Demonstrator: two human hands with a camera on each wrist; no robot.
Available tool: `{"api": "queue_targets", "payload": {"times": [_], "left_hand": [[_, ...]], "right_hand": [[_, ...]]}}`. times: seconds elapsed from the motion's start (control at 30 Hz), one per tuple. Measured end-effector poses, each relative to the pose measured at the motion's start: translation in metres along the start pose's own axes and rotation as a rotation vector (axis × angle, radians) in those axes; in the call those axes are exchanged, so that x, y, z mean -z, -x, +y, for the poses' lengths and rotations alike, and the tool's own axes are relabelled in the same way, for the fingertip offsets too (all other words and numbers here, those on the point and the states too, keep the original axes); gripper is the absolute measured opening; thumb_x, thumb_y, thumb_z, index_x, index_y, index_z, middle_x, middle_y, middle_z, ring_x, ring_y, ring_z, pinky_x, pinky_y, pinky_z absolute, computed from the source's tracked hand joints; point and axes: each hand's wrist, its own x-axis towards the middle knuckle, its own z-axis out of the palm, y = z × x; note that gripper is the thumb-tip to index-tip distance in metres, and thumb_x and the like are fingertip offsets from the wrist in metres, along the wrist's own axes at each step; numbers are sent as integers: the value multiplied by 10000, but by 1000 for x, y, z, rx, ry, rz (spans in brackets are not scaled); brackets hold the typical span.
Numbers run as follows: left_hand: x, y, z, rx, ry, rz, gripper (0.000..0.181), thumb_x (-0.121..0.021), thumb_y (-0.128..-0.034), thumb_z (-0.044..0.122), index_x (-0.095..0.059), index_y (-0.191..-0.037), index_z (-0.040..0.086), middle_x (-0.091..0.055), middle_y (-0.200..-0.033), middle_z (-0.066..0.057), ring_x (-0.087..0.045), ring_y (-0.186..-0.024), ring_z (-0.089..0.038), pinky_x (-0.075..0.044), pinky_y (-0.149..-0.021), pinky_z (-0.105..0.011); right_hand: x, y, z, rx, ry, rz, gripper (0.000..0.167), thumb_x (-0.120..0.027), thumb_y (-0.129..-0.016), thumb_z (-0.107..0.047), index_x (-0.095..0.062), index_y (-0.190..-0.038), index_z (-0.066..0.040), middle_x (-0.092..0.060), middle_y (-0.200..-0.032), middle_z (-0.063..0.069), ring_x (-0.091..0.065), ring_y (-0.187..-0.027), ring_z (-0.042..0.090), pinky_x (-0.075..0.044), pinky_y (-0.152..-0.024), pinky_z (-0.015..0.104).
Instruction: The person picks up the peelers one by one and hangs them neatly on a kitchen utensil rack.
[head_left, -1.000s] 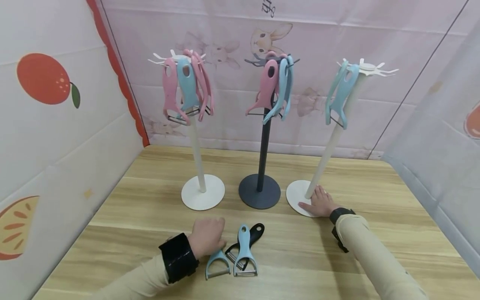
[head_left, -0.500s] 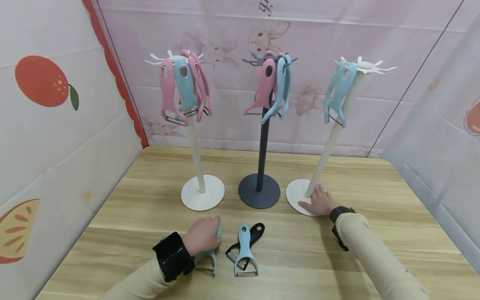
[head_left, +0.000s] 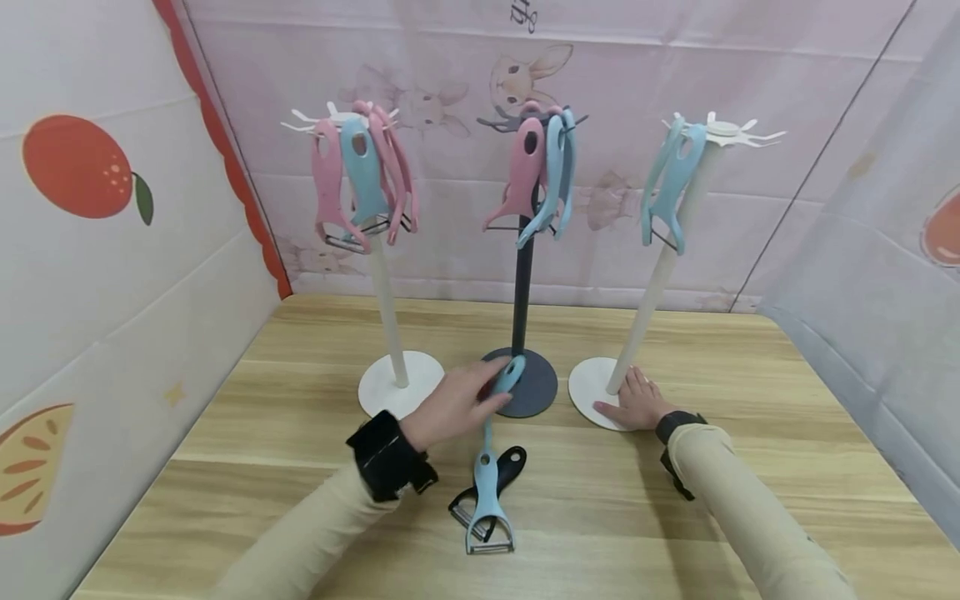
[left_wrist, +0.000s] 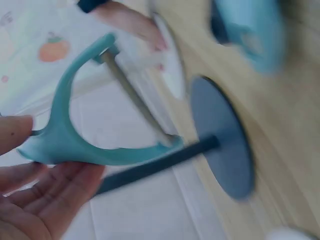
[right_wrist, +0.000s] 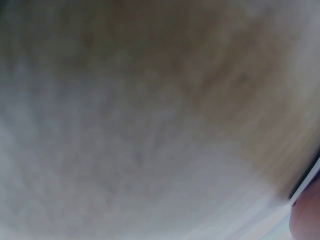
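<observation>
My left hand [head_left: 459, 404] pinches a light-blue Y-shaped peeler [head_left: 510, 375] between thumb and fingers, in front of the dark stand's base [head_left: 536, 392]. The left wrist view shows that peeler [left_wrist: 61, 120] close up, blade end away from the palm. My right hand [head_left: 639, 404] rests, fingers spread, on the white base [head_left: 588, 387] of the right stand. Below my left hand another light-blue peeler [head_left: 487, 492] lies across a black peeler [head_left: 512, 468] on the table. The right wrist view is mostly blur, with a bit of skin [right_wrist: 307, 215] at its edge.
Pink and blue peelers hang from the left white stand [head_left: 386, 308] and the dark stand [head_left: 523, 292]. Blue ones [head_left: 678, 187] hang on the right stand's left side; its right-hand hooks [head_left: 753, 137] are bare. Printed cloth [head_left: 450, 267] walls in the wooden table [head_left: 300, 417].
My left hand has gripped the leftmost blue peeler, drawn it left, then lifted it and moved forward and right towards the dark stand. My right hand has stayed on the base.
</observation>
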Motion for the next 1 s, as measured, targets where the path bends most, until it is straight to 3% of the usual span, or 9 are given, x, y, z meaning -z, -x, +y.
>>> {"api": "queue_targets", "payload": {"times": [0.13,0.3,0.47,0.67,0.8,1.0], "left_hand": [[-8,-38,13,-102,107,75,470,-566,-907,135,-430,-1326,-28,-573,-854,-63,-526,-733,-123,-445,-656,-185],[-17,-87,37,-135,281,258,449,-572,-893,64,-443,-1305,-61,-620,-874,-126,-601,-758,-161,-481,-708,-163],[-20,-130,53,-60,429,467,431,-553,-903,58,-445,-1310,-37,-633,-902,-153,-621,-766,-176,-484,-689,-161],[-14,-165,59,-19,489,675,390,-502,-934,78,-461,-1310,-17,-631,-941,-168,-594,-759,-184,-462,-668,-172],[-11,-184,63,14,538,757,372,-485,-938,59,-474,-1304,-6,-629,-1082,-169,-591,-782,-178,-448,-648,-165],[-6,-214,75,84,695,790,362,-472,-949,94,-492,-1310,81,-549,-1261,-57,-568,-831,-87,-432,-657,-133]], "right_hand": [[-3,-3,6,12,9,43,1007,-364,-859,-648,-141,-1346,204,-25,-1410,389,10,-1303,505,-50,-1014,628],[-9,-9,12,32,44,90,968,-371,-863,-637,-201,-1346,184,-90,-1415,370,-41,-1303,508,-103,-1003,639],[-9,-10,11,22,37,97,943,-396,-868,-611,-209,-1347,179,-99,-1424,354,-55,-1304,501,-115,-1000,639],[-5,-11,5,23,36,91,948,-397,-866,-613,-211,-1344,185,-93,-1418,365,-54,-1305,498,-112,-1009,626],[-9,-13,7,7,59,80,920,-407,-875,-586,-204,-1358,170,-80,-1433,348,-39,-1318,478,-105,-1021,612],[-13,-18,14,-10,68,89,954,-419,-859,-607,-226,-1334,197,-112,-1410,377,-64,-1307,494,-124,-1010,622]]}}
